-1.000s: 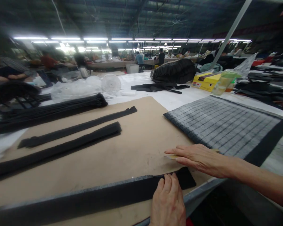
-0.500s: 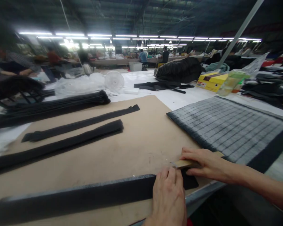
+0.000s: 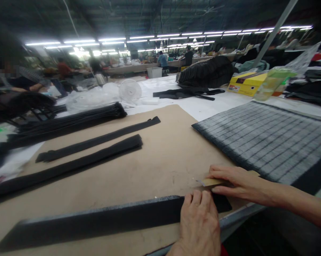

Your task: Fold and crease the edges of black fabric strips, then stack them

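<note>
A long black fabric strip (image 3: 109,220) with a grey fuzzy upper edge lies along the near side of the table. My left hand (image 3: 199,224) presses on it near its right end, fingers bent and close together. Just beyond the strip's right end, my right hand (image 3: 233,181) is closed around a thin, flat tan strip (image 3: 210,182). A small pale tip shows at that strip's left end, too blurred to name. The right thumb lies by the black fabric; part of the tan strip is hidden under the fingers.
Brown paper (image 3: 165,153) covers the table. Folded black strips (image 3: 96,161) and a black stack (image 3: 77,119) lie left. A grey striped fabric panel (image 3: 264,138) lies right. Farther back are a fan (image 3: 129,91), a yellow box (image 3: 247,83) and a green-tinted plastic jug (image 3: 269,85).
The camera view has shifted slightly, so table and hands appear a little farther right. Both hands keep about the same places on the strips.
</note>
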`<state>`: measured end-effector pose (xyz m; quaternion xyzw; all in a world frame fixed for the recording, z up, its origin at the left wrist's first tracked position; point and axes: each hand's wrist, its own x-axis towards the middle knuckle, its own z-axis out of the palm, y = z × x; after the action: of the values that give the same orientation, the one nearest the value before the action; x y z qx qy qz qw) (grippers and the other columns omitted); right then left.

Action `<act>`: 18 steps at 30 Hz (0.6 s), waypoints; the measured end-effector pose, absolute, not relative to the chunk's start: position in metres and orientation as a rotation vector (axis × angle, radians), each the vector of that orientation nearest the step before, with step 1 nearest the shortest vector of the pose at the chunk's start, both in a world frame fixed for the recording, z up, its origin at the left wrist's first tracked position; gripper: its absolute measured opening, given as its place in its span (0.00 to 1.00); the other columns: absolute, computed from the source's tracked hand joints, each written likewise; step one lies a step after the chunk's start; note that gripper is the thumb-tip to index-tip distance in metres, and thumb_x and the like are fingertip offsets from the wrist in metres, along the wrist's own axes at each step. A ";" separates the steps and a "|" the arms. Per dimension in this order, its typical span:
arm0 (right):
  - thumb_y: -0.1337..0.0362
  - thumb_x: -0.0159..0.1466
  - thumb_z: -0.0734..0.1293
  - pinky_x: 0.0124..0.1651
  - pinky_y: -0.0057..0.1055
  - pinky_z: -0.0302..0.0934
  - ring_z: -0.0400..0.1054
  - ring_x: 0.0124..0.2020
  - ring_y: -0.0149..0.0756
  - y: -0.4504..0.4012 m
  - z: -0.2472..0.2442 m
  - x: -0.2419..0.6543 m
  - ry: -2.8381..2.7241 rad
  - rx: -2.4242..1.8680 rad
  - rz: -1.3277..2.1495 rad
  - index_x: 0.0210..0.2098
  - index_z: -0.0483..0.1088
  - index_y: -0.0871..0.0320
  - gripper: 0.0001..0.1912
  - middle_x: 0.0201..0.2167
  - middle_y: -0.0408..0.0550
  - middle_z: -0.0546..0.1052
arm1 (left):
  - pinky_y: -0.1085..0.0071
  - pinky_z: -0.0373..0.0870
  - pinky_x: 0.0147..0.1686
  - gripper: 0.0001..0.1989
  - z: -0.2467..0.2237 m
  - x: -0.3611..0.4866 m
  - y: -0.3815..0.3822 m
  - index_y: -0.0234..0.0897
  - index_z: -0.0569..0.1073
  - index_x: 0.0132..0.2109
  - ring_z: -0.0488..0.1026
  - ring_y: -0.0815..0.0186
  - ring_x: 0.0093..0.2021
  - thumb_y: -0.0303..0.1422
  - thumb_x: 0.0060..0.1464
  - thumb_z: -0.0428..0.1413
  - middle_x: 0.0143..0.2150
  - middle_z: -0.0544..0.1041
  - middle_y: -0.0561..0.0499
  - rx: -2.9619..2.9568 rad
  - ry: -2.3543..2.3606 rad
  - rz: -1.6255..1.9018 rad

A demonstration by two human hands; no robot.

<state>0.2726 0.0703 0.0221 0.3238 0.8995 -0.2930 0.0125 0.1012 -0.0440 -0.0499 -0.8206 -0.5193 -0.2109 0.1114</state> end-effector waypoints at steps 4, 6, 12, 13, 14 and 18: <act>0.50 0.72 0.52 0.47 0.40 0.61 0.67 0.46 0.45 0.074 0.022 0.268 2.837 0.931 -0.896 0.61 0.64 0.46 0.23 0.45 0.49 0.69 | 0.70 0.72 0.38 0.18 -0.060 0.106 -0.046 0.25 0.72 0.53 0.68 0.65 0.39 0.30 0.57 0.55 0.39 0.71 0.49 -2.277 -1.477 -0.719; 0.50 0.73 0.52 0.46 0.39 0.61 0.68 0.45 0.44 0.073 0.021 0.263 2.854 0.889 -0.904 0.61 0.64 0.46 0.22 0.43 0.49 0.69 | 0.70 0.72 0.41 0.20 -0.061 0.105 -0.051 0.25 0.70 0.56 0.69 0.64 0.41 0.29 0.57 0.54 0.40 0.73 0.48 -2.232 -1.555 -0.788; 0.51 0.73 0.53 0.38 0.34 0.58 0.68 0.36 0.38 0.067 0.025 0.242 2.854 0.765 -0.838 0.46 0.73 0.47 0.19 0.38 0.45 0.70 | 0.66 0.71 0.49 0.15 -0.067 0.073 -0.077 0.34 0.74 0.51 0.70 0.60 0.51 0.32 0.63 0.47 0.50 0.75 0.46 -1.954 -1.636 -1.085; 0.51 0.73 0.54 0.37 0.34 0.57 0.67 0.35 0.38 0.066 0.026 0.240 2.859 0.749 -0.820 0.45 0.74 0.46 0.18 0.38 0.45 0.70 | 0.65 0.71 0.48 0.16 -0.069 0.064 -0.081 0.34 0.74 0.51 0.71 0.60 0.51 0.35 0.64 0.47 0.49 0.76 0.46 -1.957 -1.652 -1.056; 0.51 0.73 0.54 0.37 0.33 0.57 0.67 0.35 0.38 0.066 0.027 0.238 2.858 0.735 -0.808 0.44 0.74 0.46 0.18 0.38 0.45 0.70 | 0.66 0.71 0.48 0.17 -0.071 0.055 -0.084 0.35 0.73 0.52 0.71 0.60 0.50 0.37 0.64 0.47 0.49 0.76 0.47 -1.985 -1.656 -1.007; 0.52 0.73 0.53 0.37 0.34 0.56 0.67 0.34 0.38 0.066 0.030 0.231 2.836 0.667 -0.792 0.44 0.74 0.46 0.19 0.37 0.45 0.70 | 0.69 0.72 0.48 0.19 -0.074 0.035 -0.093 0.35 0.71 0.55 0.72 0.61 0.51 0.41 0.63 0.51 0.51 0.76 0.47 -2.130 -1.586 -0.774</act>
<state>0.2307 0.0659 0.0296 0.2204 0.9376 -0.2619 0.0614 0.0345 -0.0930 -0.0742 -0.7567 -0.5632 -0.2747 0.1866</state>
